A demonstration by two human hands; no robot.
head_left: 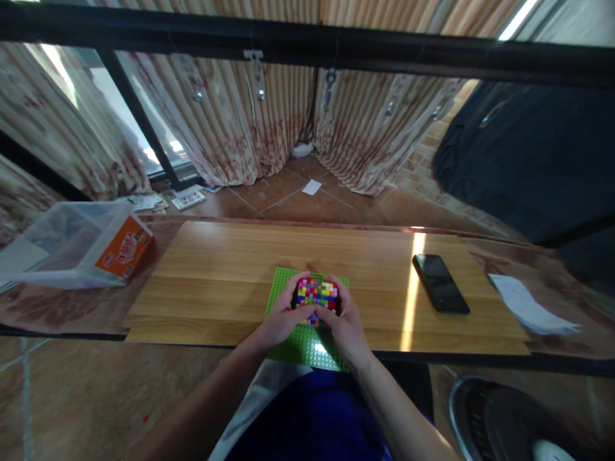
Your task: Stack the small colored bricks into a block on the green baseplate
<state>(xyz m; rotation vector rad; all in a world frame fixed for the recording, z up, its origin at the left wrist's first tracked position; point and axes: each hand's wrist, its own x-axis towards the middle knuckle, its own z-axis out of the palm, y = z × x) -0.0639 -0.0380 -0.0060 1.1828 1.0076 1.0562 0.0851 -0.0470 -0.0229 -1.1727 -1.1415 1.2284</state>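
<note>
A block of small coloured toy bricks [317,292] in pink, red, yellow, blue and green sits between my hands, above a green studded baseplate [307,349]. My left hand [284,314] is closed around its left side, thumb laid over the near part of the top. From the other side my right hand [344,318] grips it, and its thumb reaches in to meet the left one. Dark strips show at the block's left and right edges. My palms hide its sides, so I cannot tell whether it touches the baseplate.
The baseplate overhangs the near edge of the wooden board [211,275]. A black phone [441,283] lies to the right, with folded white paper [533,306] beyond it. At left is a clear plastic bin [72,240] with an orange label. A black rail [307,37] crosses above.
</note>
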